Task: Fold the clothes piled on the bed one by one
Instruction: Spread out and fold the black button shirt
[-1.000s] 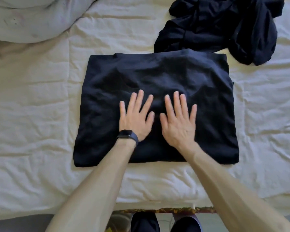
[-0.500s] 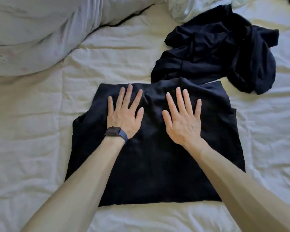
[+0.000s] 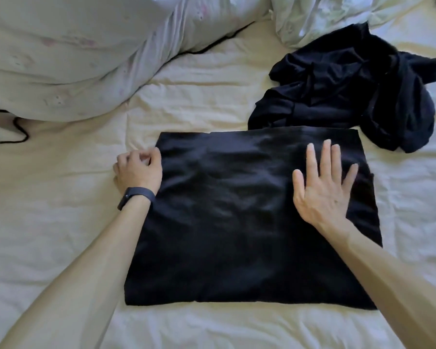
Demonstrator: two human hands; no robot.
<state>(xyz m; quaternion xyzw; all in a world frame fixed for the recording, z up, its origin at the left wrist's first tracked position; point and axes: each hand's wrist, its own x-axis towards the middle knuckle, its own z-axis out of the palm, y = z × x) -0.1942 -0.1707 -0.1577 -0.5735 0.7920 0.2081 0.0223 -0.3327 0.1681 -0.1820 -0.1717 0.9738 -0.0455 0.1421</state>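
Folded garment: 1 flat, black, rectangular cloth [image 3: 237, 210] lies mid-way across the cream-sheeted bed [image 3: 61, 197]; its far edge touches the pile.
Pile: crumpled black clothes [image 3: 350, 96] at the bed's far right, unfolded.
Left hand: the left hand [image 3: 137, 172] is at the garment's far left corner, knuckles up, fingers curled against the edge. I cannot tell if they pinch the cloth.
Wrist: 1 dark wristband [image 3: 136, 195].
Right hand: the right hand [image 3: 322, 190] is flat, fingers straight and spread, pressing the garment's right half and gripping nothing.
Pillow: pale bulky pillow [image 3: 73, 46], far left, apart from the garment.
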